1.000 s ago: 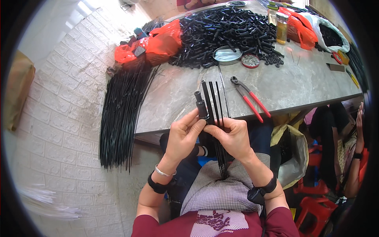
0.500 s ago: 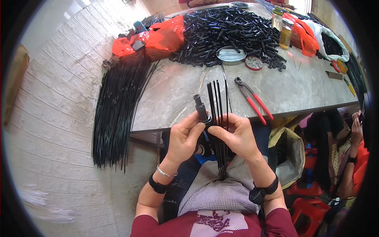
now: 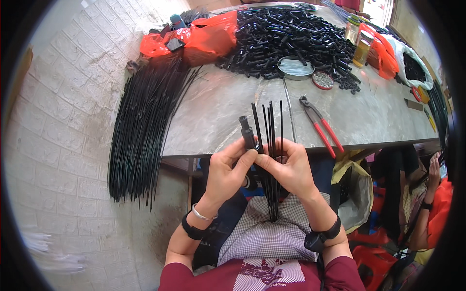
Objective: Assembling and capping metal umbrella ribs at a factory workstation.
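Both forearms rise from the lower edge and meet at the near edge of the desk (image 3: 223, 111), where the left hand (image 3: 225, 172) has its fingers curled closed around a short black tube (image 3: 247, 133). The right hand (image 3: 291, 169) pinches a bundle of thin black rods (image 3: 271, 145) standing upright, their lower ends reaching the lap. On the desk beyond, a round metal tin (image 3: 296, 68) sits against a heap of black tubes (image 3: 291, 39), beside a small lid of tiny parts (image 3: 323, 81).

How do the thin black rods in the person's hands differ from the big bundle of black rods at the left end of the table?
The held rods are only a few, while the rod bundle holds very many. The held rods stand nearly upright, gripped between the left hand and right hand; the rod bundle lies slanting on the table and hangs over its edge toward the floor. The held rods fan apart at the tips; the rod bundle lies packed. Both are thin, straight and black.
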A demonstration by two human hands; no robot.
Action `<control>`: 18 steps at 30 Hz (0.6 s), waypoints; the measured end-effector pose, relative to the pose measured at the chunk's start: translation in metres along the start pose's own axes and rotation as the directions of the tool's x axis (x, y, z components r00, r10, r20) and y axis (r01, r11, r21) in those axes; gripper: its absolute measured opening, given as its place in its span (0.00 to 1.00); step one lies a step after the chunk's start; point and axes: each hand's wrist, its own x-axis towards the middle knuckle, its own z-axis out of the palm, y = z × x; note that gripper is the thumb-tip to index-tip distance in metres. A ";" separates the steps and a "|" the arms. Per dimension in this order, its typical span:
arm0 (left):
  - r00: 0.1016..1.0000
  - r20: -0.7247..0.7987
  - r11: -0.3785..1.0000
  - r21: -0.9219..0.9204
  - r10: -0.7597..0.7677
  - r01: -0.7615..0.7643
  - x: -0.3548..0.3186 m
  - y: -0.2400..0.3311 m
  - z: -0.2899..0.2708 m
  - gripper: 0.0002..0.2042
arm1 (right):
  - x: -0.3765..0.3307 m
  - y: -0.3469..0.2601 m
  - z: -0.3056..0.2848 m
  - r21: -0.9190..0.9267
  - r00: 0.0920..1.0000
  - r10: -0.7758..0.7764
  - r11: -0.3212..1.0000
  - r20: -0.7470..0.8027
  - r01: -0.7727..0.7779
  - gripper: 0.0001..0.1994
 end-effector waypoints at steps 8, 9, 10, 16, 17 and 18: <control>0.997 -0.077 0.986 -0.166 -0.023 0.010 0.003 -0.015 -0.005 0.15 | -0.002 0.006 0.007 -0.071 0.992 -0.117 0.991 -0.042 0.114 0.08; 0.997 -0.077 0.986 -0.167 -0.024 0.011 0.003 -0.015 -0.005 0.15 | -0.003 0.005 0.008 -0.078 0.986 -0.147 0.987 -0.079 0.141 0.07; 0.998 -0.060 0.982 -0.189 -0.030 0.018 0.003 -0.015 -0.005 0.15 | -0.004 0.003 0.009 -0.078 0.986 -0.145 0.987 -0.079 0.139 0.07; 0.997 -0.078 0.986 -0.167 -0.025 0.012 0.002 -0.016 -0.003 0.14 | -0.005 -0.001 0.010 -0.027 0.997 -0.072 0.997 -0.035 0.071 0.08; 0.996 -0.081 0.989 -0.149 -0.026 0.014 0.002 -0.016 -0.003 0.14 | -0.006 -0.002 0.012 -0.039 0.996 -0.078 0.996 -0.054 0.076 0.08; 0.996 -0.080 0.989 -0.148 -0.027 0.015 0.002 -0.015 -0.003 0.14 | -0.006 -0.002 0.012 -0.053 0.994 -0.083 0.995 -0.073 0.079 0.08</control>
